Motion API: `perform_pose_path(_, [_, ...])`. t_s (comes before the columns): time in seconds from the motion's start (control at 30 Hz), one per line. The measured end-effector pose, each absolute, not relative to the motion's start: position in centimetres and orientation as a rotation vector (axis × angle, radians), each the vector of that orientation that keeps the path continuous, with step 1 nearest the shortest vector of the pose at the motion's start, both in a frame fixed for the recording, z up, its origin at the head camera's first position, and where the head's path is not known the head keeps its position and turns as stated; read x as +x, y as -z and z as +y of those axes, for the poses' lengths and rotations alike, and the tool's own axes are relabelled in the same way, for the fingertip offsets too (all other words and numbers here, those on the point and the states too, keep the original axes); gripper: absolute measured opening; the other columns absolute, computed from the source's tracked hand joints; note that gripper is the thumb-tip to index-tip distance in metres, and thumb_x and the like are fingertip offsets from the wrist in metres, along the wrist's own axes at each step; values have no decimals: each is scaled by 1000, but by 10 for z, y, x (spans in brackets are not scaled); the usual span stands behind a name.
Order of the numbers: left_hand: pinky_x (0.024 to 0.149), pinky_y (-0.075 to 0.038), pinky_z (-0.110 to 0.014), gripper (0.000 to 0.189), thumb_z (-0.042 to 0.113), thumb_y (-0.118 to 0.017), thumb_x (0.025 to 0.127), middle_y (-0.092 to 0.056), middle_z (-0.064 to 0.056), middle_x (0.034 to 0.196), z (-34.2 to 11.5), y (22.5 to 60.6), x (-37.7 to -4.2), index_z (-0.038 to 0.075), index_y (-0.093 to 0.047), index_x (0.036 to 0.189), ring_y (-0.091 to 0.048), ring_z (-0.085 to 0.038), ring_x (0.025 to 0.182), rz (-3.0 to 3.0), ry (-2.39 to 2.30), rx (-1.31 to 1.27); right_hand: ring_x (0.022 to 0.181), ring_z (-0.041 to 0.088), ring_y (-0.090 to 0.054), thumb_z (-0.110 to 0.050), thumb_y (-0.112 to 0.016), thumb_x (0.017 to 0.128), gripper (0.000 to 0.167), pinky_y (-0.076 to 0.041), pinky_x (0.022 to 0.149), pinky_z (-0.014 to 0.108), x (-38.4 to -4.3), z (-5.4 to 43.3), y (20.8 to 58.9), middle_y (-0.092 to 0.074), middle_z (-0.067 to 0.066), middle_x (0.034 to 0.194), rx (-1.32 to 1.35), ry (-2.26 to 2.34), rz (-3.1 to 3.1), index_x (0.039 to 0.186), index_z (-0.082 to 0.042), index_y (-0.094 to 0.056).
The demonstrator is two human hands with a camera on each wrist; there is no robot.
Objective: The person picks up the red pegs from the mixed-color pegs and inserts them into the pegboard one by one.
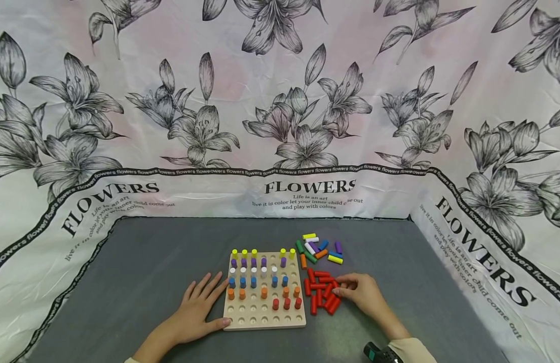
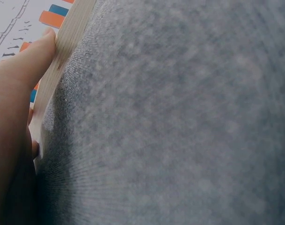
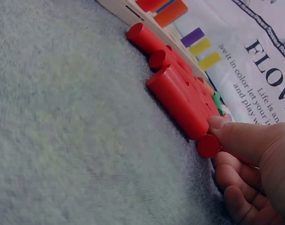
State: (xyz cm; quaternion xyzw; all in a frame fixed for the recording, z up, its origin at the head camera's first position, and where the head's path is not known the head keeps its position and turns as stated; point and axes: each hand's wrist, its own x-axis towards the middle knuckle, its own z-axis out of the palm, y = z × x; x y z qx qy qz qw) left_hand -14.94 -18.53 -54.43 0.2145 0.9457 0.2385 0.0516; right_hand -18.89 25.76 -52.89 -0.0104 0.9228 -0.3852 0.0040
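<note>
A wooden peg board [image 1: 264,325] lies on the grey table, with rows of yellow, purple, white, blue, orange and red pegs standing in some holes. Three red pegs [image 1: 286,303] stand at the right of the row nearest me. My left hand [image 1: 196,312] lies at the board's left side, fingers spread, its thumb [image 2: 41,51] touching the front left corner. Right of the board is a pile of loose red pegs [image 1: 319,292]. At the pile's right edge my right hand [image 1: 364,295] pinches a red peg [image 3: 208,146] between thumb and fingers; part of that peg is hidden.
Beyond the red pile lies a looser group of pegs, among them a yellow peg [image 1: 335,259], green peg [image 1: 310,257] and orange peg [image 1: 322,253]. A flower-printed cloth [image 1: 307,196] rises behind and beside the grey table [image 1: 171,252].
</note>
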Motion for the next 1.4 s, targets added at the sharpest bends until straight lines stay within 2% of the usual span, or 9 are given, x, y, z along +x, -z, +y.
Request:
perform_pose_path(0.47, [113,-9,-72,86,65,-61,87,-24,-11,165,-187,549,-150,30,-27,158,-19,-45,150,2908,-763,671,62,1,-56,-18,-84,77,20,-46,57,20,-187,261,530,-69,-4,77,-100,1275,2870,95,-13,-79])
perform_pose_path(0.7, [114,-8,-70,87,66,-59,87,-21,-9,167,-187,551,-151,30,-24,159,-17,-43,152,2912,-744,662,65,-2,-56,-22,-84,78,23,-46,58,19,-188,262,528,-69,-4,79,-218,1202,2883,99,-12,-79])
perform_pose_path(0.97, [114,-9,-72,86,66,-60,87,-22,-9,166,-187,549,-150,32,-25,158,-18,-44,151,2905,-735,664,64,-1,-55,-21,-84,78,22,-46,57,19,-188,262,527,-69,-3,78,-229,1168,2878,97,-12,-79])
perform_pose_path(1.4, [114,-9,-70,88,69,-58,87,-20,-8,167,-187,552,-152,30,-24,159,-17,-42,152,2906,-696,644,65,-2,-56,-20,-84,78,17,-47,59,19,-186,263,531,-69,-5,79,-280,1235,2912,95,-19,-80])
